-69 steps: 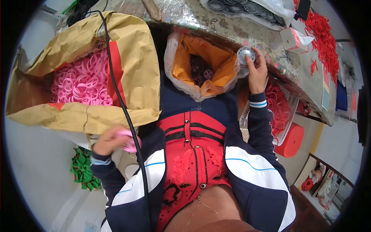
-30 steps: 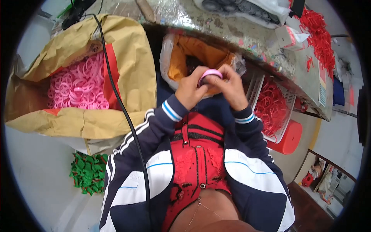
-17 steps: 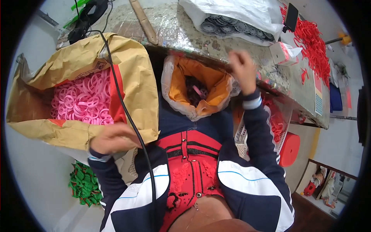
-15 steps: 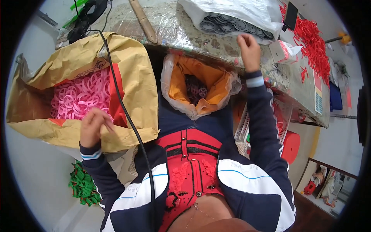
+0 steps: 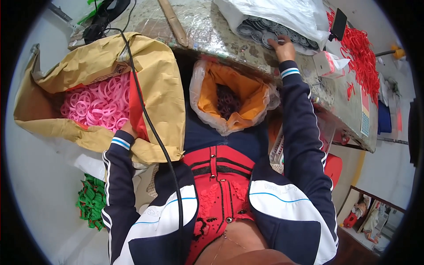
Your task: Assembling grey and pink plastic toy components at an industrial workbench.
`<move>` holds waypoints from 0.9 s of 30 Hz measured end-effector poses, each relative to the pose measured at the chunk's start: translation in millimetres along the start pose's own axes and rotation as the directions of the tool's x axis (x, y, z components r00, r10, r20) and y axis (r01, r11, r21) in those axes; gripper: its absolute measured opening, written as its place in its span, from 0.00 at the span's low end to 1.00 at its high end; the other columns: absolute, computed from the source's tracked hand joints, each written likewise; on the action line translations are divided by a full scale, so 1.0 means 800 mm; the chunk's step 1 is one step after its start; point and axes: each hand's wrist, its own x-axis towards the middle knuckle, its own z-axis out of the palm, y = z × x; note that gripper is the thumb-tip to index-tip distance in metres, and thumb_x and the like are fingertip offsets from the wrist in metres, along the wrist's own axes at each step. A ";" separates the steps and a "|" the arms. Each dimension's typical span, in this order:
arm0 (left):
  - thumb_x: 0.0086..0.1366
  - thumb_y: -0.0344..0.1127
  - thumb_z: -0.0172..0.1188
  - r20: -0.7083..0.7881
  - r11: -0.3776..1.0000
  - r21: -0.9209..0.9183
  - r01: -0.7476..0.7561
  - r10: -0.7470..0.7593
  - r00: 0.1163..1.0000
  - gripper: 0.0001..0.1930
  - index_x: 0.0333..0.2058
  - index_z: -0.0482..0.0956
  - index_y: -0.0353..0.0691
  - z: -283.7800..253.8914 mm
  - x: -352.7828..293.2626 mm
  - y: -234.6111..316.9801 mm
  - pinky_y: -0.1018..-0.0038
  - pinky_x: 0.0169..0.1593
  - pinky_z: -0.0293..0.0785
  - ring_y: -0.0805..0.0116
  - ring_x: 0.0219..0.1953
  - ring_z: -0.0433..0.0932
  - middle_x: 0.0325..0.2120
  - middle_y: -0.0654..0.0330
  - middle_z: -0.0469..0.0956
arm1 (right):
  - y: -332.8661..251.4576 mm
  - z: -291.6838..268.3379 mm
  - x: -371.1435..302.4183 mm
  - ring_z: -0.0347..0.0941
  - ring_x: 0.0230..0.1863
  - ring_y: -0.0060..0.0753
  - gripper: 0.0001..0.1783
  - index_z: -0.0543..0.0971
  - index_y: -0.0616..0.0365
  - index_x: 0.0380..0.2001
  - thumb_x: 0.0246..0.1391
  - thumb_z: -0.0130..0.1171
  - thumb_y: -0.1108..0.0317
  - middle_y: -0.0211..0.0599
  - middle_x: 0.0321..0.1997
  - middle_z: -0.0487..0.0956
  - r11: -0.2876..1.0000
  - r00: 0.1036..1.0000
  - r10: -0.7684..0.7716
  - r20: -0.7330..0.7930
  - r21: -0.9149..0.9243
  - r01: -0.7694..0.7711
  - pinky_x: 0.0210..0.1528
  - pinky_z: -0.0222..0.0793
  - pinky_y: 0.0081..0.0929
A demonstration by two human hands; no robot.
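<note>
My left hand (image 5: pixel 128 129) reaches over the near rim of a large brown paper sack (image 5: pixel 161 101) on the left. Its fingers are mostly hidden at the edge of a heap of pink plastic spoked rings (image 5: pixel 99 104). At the far side, my right hand (image 5: pixel 285 48) is at the mouth of a white plastic bag (image 5: pixel 282 15) on the worktable. Its thumb and fingers close on the edge of a grey round disc (image 5: pixel 268 40), one of several spilling there. Between my arms, an orange-lined bag (image 5: pixel 210 104) holds dark, purplish round pieces at its bottom.
A black cable (image 5: pixel 148 123) hangs across the sack's front. On the worktable (image 5: pixel 212 33) lie a wooden stick (image 5: pixel 173 22), a tissue box (image 5: pixel 324 65), a phone on a stand (image 5: pixel 338 24) and a red heap of strips (image 5: pixel 361 57). Green pieces (image 5: pixel 92 203) lie at lower left.
My right hand has moved forward from above the table edge onto the grey discs. My left hand has moved from above the sack's rim down into the edge of the pink rings.
</note>
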 end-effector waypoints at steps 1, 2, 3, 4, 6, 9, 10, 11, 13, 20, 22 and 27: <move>0.49 0.27 0.59 -0.118 0.993 -0.071 -0.091 0.082 0.990 0.19 0.42 0.71 0.35 -0.001 0.002 0.010 0.67 0.43 0.70 0.55 0.40 0.74 0.36 0.50 0.76 | 0.003 -0.003 -0.001 0.75 0.36 0.41 0.25 0.77 0.60 0.37 0.39 0.64 0.53 0.44 0.34 0.79 0.997 0.998 0.056 -0.023 0.056 -0.055 0.40 0.68 0.32; 0.52 0.27 0.56 -0.068 0.998 -0.047 0.034 -0.037 0.997 0.16 0.42 0.72 0.34 -0.010 -0.002 0.029 0.66 0.42 0.70 0.56 0.39 0.75 0.37 0.49 0.76 | 0.010 -0.004 0.000 0.75 0.36 0.41 0.25 0.77 0.60 0.37 0.39 0.64 0.53 0.44 0.34 0.79 0.997 0.998 0.059 -0.024 0.052 -0.058 0.40 0.68 0.32; 0.52 0.27 0.56 -0.065 0.998 -0.048 0.032 -0.035 0.997 0.16 0.42 0.72 0.34 -0.007 0.003 0.028 0.66 0.42 0.70 0.56 0.39 0.75 0.37 0.49 0.76 | 0.019 -0.006 0.003 0.75 0.34 0.38 0.22 0.78 0.61 0.34 0.40 0.63 0.55 0.42 0.32 0.79 0.984 0.997 0.073 -0.006 0.163 -0.071 0.38 0.67 0.30; 0.53 0.28 0.54 -0.161 0.989 -0.039 0.141 -0.146 0.976 0.17 0.43 0.71 0.34 -0.008 0.002 0.023 0.66 0.43 0.70 0.52 0.40 0.74 0.37 0.47 0.76 | 0.023 -0.006 0.006 0.74 0.31 0.35 0.19 0.78 0.61 0.32 0.42 0.63 0.57 0.40 0.29 0.79 0.956 0.997 0.082 0.017 0.280 -0.083 0.36 0.67 0.29; 0.56 0.33 0.52 -0.459 0.952 -0.126 0.279 -0.305 0.834 0.14 0.41 0.72 0.34 -0.005 0.000 0.000 0.61 0.38 0.69 0.47 0.38 0.75 0.34 0.42 0.75 | 0.037 -0.002 0.006 0.74 0.29 0.32 0.17 0.78 0.61 0.30 0.43 0.62 0.58 0.39 0.28 0.79 0.951 0.995 0.073 -0.072 0.304 -0.047 0.35 0.67 0.28; 0.60 0.35 0.54 -0.725 0.965 -0.257 -0.043 -0.163 0.669 0.08 0.26 0.69 0.38 -0.043 -0.047 0.060 0.77 0.29 0.68 0.78 0.23 0.67 0.20 0.67 0.65 | 0.053 -0.008 0.003 0.73 0.26 0.29 0.14 0.78 0.62 0.28 0.45 0.60 0.60 0.38 0.26 0.79 0.933 0.981 0.070 -0.179 0.359 0.000 0.31 0.67 0.26; 0.60 0.34 0.54 -0.554 0.673 -0.727 -0.138 -0.457 0.696 0.06 0.27 0.69 0.40 -0.053 -0.067 0.107 0.79 0.32 0.69 0.78 0.26 0.69 0.22 0.66 0.68 | 0.056 -0.011 0.001 0.74 0.25 0.28 0.13 0.77 0.63 0.28 0.47 0.59 0.61 0.38 0.25 0.78 0.919 0.978 0.063 -0.197 0.394 0.021 0.30 0.67 0.25; 0.60 0.34 0.54 -0.434 0.408 -0.879 -0.248 -0.466 0.771 0.06 0.30 0.68 0.40 -0.058 -0.087 0.114 0.79 0.35 0.70 0.77 0.29 0.71 0.25 0.65 0.70 | 0.052 -0.014 -0.002 0.74 0.25 0.28 0.13 0.77 0.63 0.28 0.47 0.59 0.61 0.38 0.25 0.78 0.917 0.979 0.062 -0.193 0.398 0.020 0.30 0.67 0.25; 0.60 0.36 0.55 -0.237 0.291 -0.946 -0.139 -0.334 0.912 0.10 0.35 0.68 0.38 -0.042 -0.133 0.120 0.79 0.37 0.70 0.74 0.33 0.73 0.28 0.63 0.71 | 0.045 -0.018 -0.014 0.74 0.23 0.26 0.12 0.75 0.64 0.33 0.50 0.56 0.66 0.37 0.25 0.78 0.883 0.977 0.069 -0.200 0.468 0.034 0.27 0.68 0.22; 0.64 0.35 0.48 0.094 0.778 -0.625 -0.062 0.154 0.984 0.10 0.38 0.70 0.34 0.057 -0.096 0.232 0.79 0.38 0.67 0.73 0.33 0.71 0.33 0.61 0.72 | 0.040 -0.027 -0.074 0.72 0.25 0.18 0.14 0.70 0.60 0.42 0.52 0.56 0.69 0.29 0.28 0.75 0.659 0.985 0.165 -0.051 0.748 -0.072 0.23 0.62 0.12; 0.65 0.37 0.48 0.123 0.138 -0.984 0.112 0.070 0.990 0.10 0.38 0.71 0.36 0.105 -0.048 0.262 0.83 0.39 0.64 0.79 0.34 0.68 0.31 0.65 0.71 | 0.015 -0.038 -0.116 0.71 0.26 0.16 0.15 0.70 0.60 0.43 0.53 0.55 0.69 0.28 0.30 0.75 0.583 0.989 0.097 0.109 0.799 -0.145 0.24 0.62 0.11; 0.66 0.40 0.45 0.017 -0.210 -0.976 0.054 0.173 0.985 0.12 0.41 0.66 0.38 0.139 0.064 0.310 0.75 0.35 0.74 0.71 0.33 0.75 0.34 0.59 0.73 | -0.019 -0.043 -0.234 0.67 0.30 0.11 0.14 0.71 0.58 0.46 0.55 0.53 0.68 0.24 0.35 0.75 0.434 0.896 0.026 0.443 0.803 -0.409 0.29 0.62 0.10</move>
